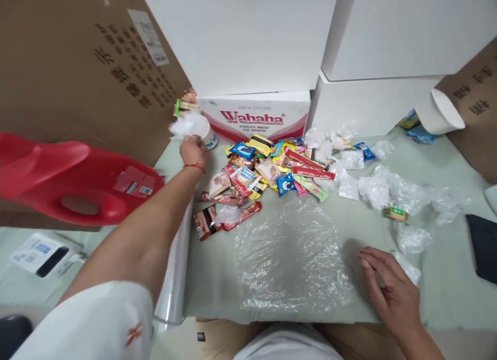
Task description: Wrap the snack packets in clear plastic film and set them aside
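Green tabletop (209, 277), boxes behind, left hand (193, 152) at the paper cup (210, 138)

White boxes (256, 34) and a Wahaha carton (254, 117) fill the back; brown cardboard (73, 55) walls the upper left. Your left hand reaches left of centre, fingertips at the paper cup. Its back hides the grip, so can't tell if you're clamped on the cup or only touching. Clear wad (185, 124) sits at the cup's rim, on the left.

Key relation: cup lies just up and right of your left fingers, long axis seemingly upper left to lower right; tilt unclear. Left hand is by far the nearer; your right hand (398, 293) is well apart, lower right.

Right hand: thumb and fingertips drawn together, nothing visible held. Plastic sheet (289, 261) spreads flat just to its left, lower centre; contact can't be told. Snack heap (267, 169) mid-frame, right of and below the cup. Crumpled bags (375, 190) trail off rightward from the heap. Red jug (42, 168) far left, film roll (175, 277) lower left, second cup (437, 114) upper right.
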Motion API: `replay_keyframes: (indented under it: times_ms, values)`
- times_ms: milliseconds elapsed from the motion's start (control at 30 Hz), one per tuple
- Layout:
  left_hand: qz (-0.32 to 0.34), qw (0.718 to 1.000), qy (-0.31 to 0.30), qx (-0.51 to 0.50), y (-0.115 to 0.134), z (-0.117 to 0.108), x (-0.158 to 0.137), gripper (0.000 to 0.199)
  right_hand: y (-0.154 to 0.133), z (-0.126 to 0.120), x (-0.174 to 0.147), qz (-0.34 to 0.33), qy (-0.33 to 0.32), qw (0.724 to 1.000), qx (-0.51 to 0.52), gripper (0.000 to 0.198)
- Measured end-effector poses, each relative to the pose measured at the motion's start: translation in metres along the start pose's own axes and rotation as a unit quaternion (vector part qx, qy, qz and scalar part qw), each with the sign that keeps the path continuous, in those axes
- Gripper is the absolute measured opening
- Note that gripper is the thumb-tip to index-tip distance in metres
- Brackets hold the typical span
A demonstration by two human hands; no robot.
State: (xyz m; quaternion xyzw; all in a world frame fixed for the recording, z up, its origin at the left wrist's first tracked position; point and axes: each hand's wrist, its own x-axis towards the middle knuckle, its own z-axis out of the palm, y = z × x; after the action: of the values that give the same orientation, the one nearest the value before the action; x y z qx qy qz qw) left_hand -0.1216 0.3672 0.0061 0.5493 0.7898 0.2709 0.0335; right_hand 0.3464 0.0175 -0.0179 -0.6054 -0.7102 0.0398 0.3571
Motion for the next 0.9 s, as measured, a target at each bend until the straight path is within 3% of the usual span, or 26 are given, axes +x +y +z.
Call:
replay_keyframes:
  times_ms: [67, 167, 233, 333, 400, 467, 600, 700, 800, 833, 900]
  values:
    - [-0.006, 1.0, 0.002, 0.008, 0.008, -0.009, -0.016, 0.017, 0.001, -0.019, 0.003, 0.012, 0.032, 0.999, -0.032, 0.017]
    - [0.013, 0.999, 0.034, 0.031, 0.023, -0.029, -0.041, 0.035, 0.017, -0.059, -0.002, 0.1, 0.101, 0.983, -0.117, 0.02]
    - [0.046, 0.996, 0.059, 0.053, 0.034, -0.044, -0.057, 0.046, 0.036, -0.084, -0.011, 0.17, 0.108, 0.965, -0.169, 0.042]
    - [0.067, 0.993, 0.088, 0.043, 0.056, -0.065, -0.08, 0.05, 0.068, -0.101, -0.022, 0.21, 0.016, 0.955, -0.211, 0.098]
    - [0.079, 0.991, 0.098, 0.036, 0.072, -0.074, -0.096, 0.048, 0.082, -0.094, -0.021, 0.196, -0.077, 0.951, -0.226, 0.111]
    - [0.095, 0.99, 0.103, 0.032, 0.089, -0.078, -0.112, 0.046, 0.087, -0.078, -0.016, 0.17, -0.155, 0.946, -0.227, 0.102]
    - [0.126, 0.986, 0.105, 0.01, 0.116, -0.075, -0.148, 0.04, 0.092, -0.054, 0.002, 0.11, -0.225, 0.953, -0.168, 0.047]
    - [0.169, 0.979, 0.112, -0.033, 0.127, -0.067, -0.181, 0.037, 0.12, -0.063, 0.023, 0.119, -0.126, 0.974, -0.143, 0.035]
    - [0.211, 0.969, 0.099, -0.082, 0.13, -0.059, -0.213, 0.032, 0.169, -0.087, 0.059, 0.218, 0.05, 0.957, -0.184, 0.051]
    - [0.221, 0.966, 0.091, -0.095, 0.13, -0.056, -0.222, 0.029, 0.186, -0.093, 0.074, 0.254, 0.076, 0.944, -0.196, 0.057]
    - [0.235, 0.962, 0.072, -0.117, 0.128, -0.051, -0.235, 0.022, 0.21, -0.095, 0.104, 0.269, 0.065, 0.943, -0.185, 0.064]
